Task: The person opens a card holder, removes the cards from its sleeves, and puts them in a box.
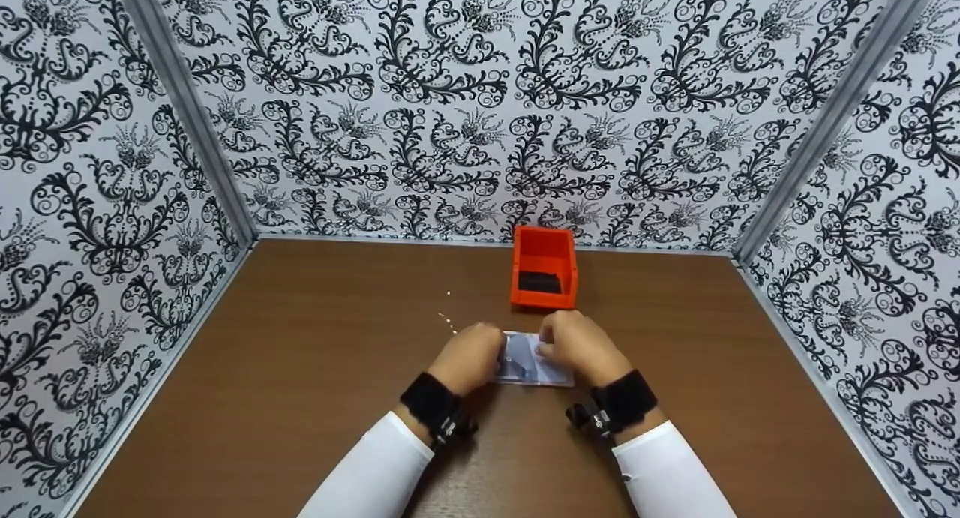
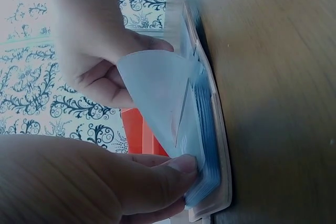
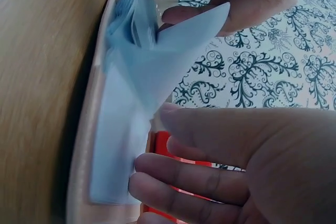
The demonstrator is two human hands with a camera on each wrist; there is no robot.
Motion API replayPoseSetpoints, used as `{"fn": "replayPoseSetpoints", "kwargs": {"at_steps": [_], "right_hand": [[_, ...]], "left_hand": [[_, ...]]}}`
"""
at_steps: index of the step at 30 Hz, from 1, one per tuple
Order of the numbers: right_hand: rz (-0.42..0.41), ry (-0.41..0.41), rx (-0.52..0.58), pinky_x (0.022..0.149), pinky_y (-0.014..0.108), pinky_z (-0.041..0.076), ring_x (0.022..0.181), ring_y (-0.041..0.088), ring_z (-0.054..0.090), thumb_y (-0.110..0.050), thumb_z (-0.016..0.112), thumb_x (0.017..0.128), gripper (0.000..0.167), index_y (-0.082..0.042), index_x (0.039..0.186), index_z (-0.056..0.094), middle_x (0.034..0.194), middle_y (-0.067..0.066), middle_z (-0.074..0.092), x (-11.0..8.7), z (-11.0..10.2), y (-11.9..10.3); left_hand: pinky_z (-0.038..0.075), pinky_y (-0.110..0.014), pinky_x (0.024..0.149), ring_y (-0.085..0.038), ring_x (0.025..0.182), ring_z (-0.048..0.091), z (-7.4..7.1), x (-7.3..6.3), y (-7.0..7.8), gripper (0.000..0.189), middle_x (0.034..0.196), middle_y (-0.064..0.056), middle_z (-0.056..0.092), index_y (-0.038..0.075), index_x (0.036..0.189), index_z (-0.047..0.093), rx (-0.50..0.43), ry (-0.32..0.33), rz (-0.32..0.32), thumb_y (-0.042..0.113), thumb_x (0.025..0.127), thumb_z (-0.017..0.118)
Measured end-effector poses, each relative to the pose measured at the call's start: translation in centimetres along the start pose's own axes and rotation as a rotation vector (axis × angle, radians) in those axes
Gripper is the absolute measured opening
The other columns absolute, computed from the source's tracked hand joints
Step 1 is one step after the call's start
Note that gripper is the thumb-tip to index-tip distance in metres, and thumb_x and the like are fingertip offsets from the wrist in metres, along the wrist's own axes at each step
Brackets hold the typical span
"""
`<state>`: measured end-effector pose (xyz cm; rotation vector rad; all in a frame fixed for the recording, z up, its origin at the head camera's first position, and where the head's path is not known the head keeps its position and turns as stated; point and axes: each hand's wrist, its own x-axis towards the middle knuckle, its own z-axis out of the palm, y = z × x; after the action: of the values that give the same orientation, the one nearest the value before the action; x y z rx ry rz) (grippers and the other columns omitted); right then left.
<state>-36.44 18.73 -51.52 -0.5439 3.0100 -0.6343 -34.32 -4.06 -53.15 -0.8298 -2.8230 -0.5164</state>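
An open card holder with clear plastic sleeves and a pale pinkish cover lies on the brown table between both hands. At its left side my left hand pinches the stacked sleeves, the thumb on top near their edge. One translucent sleeve stands lifted and bent over from the middle fold. My right hand is at the right side, fingers loosely bent and thumb apart from them. Its fingertips touch the edge of the flat right-hand sleeve, and the lifted sleeve ends close by the thumb.
Behind the hands stands an orange bin with a dark item in it. Small pale specks show on the table left of the bin. Patterned wall panels enclose the table at the back and both sides.
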Motion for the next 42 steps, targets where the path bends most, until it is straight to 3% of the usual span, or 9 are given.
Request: {"fn": "replayPoseSetpoints", "kwargs": {"at_steps": [7,16,24,35,42], "right_hand": [[-0.084,0.006,0.067,0.073,0.042,0.061,0.070,0.015,0.064,-0.023,0.088,0.098,0.012,-0.013,0.092,0.083,0.082,-0.001,0.077,-0.6,-0.6,-1.9],[-0.175,-0.073,0.048,0.079,0.043,0.063,0.079,0.017,0.066,-0.031,0.094,0.091,0.030,-0.006,0.103,0.082,0.092,0.005,0.079,-1.1,-0.5,-3.8],[-0.151,-0.088,0.030,0.078,0.044,0.061,0.079,0.020,0.063,-0.019,0.093,0.088,0.024,-0.003,0.104,0.083,0.091,0.006,0.075,-0.8,0.0,-3.8],[-0.129,-0.073,0.004,0.083,0.048,0.063,0.082,0.021,0.065,-0.012,0.091,0.085,0.023,-0.002,0.104,0.083,0.094,0.008,0.077,-0.7,0.2,-3.8],[-0.105,-0.015,-0.029,0.079,0.048,0.063,0.077,0.021,0.066,-0.005,0.086,0.084,0.013,-0.003,0.095,0.080,0.090,0.008,0.078,-0.9,0.1,-4.0]], "left_hand": [[0.063,-0.050,0.075,-0.030,0.077,0.074,0.1,0.0,-0.1,0.017,0.086,-0.009,0.079,0.009,0.077,0.073,0.008,-0.005,-0.016,0.003,0.082,0.088],[0.060,-0.046,0.065,-0.021,0.067,0.065,0.0,-0.2,-0.1,0.019,0.083,-0.006,0.077,0.011,0.077,0.071,0.019,0.022,0.006,0.005,0.087,0.086],[0.058,-0.044,0.062,-0.021,0.066,0.066,0.1,-0.2,-0.1,0.019,0.081,-0.003,0.075,0.013,0.076,0.070,0.037,0.042,0.008,0.000,0.083,0.082],[0.060,-0.049,0.063,-0.030,0.069,0.073,0.2,-0.2,-0.1,0.016,0.080,-0.007,0.076,0.012,0.077,0.072,0.070,0.059,0.029,0.002,0.083,0.083],[0.062,-0.047,0.069,-0.026,0.071,0.070,0.6,-0.1,-0.2,0.017,0.087,-0.007,0.075,0.009,0.078,0.071,0.059,0.043,0.016,0.000,0.080,0.084]]}}
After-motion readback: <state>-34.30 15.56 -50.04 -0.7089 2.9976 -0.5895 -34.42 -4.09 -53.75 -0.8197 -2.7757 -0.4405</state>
